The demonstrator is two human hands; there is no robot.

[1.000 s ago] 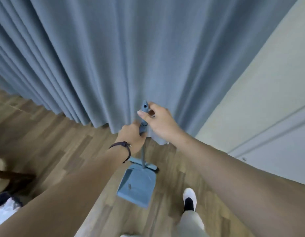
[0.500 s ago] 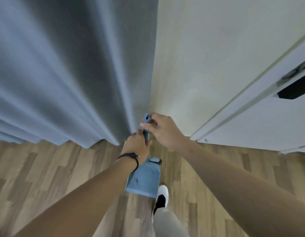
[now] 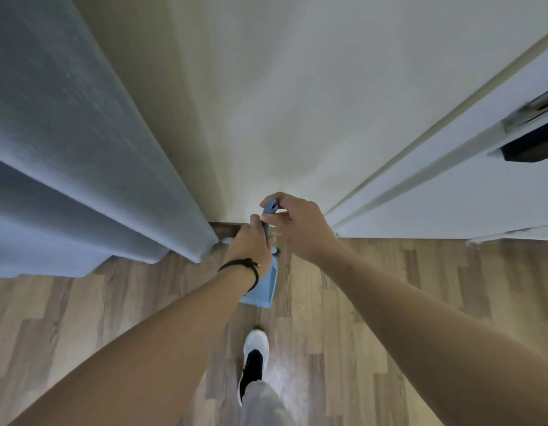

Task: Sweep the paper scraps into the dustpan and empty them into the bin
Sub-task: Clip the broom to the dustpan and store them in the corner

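No writing or labels can be read anywhere. Two bare arms reach forward from the near edge toward the far corner of the room. The left hand point(image 3: 247, 245), a dark band at its wrist, has its fingers curled round the upright blue handle point(image 3: 267, 219) of a dustpan point(image 3: 264, 285). The right hand point(image 3: 300, 224) grips the handle's top, thumb and fingers pinching it. The blue pan hangs just below the left wrist, over the wooden floor point(image 3: 343, 333). A grey curtain point(image 3: 82, 167) hangs left; a white door point(image 3: 450, 192) stands right. A white shoe point(image 3: 256, 348) steps forward, nearer.
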